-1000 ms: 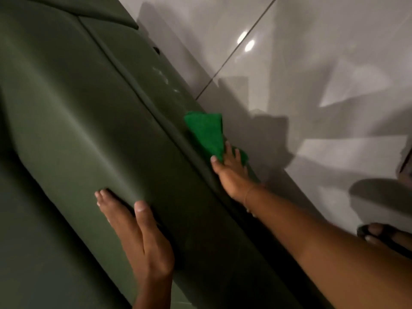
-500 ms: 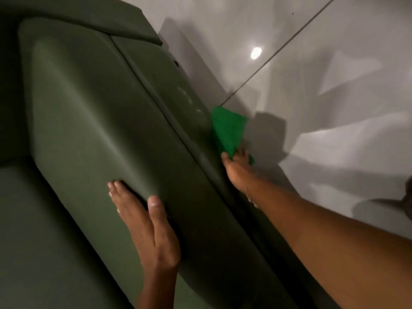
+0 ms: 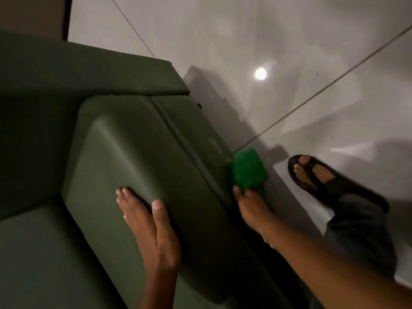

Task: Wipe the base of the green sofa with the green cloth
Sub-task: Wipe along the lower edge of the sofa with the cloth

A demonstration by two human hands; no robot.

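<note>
The dark green sofa (image 3: pixel 116 152) fills the left half of the view, its base panel (image 3: pixel 196 130) running diagonally down beside the floor. A bright green cloth (image 3: pixel 247 168) is pressed against the lower edge of that base, where it meets the floor. My right hand (image 3: pixel 252 204) holds the cloth from below, fingers tucked under it. My left hand (image 3: pixel 149 221) lies flat with fingers spread on the front of the seat cushion, holding nothing. A few pale smudges show on the base just above the cloth.
Glossy pale floor tiles (image 3: pixel 289 63) with dark grout lines spread to the right. My foot in a black sandal (image 3: pixel 323 177) stands on the floor close to the right of the cloth. The sofa armrest (image 3: pixel 93 74) closes the far end.
My right hand has slid the cloth farther along the base toward the armrest end. The view has tipped up, bringing the armrest and my sandalled foot into sight. My left hand stays on the cushion.
</note>
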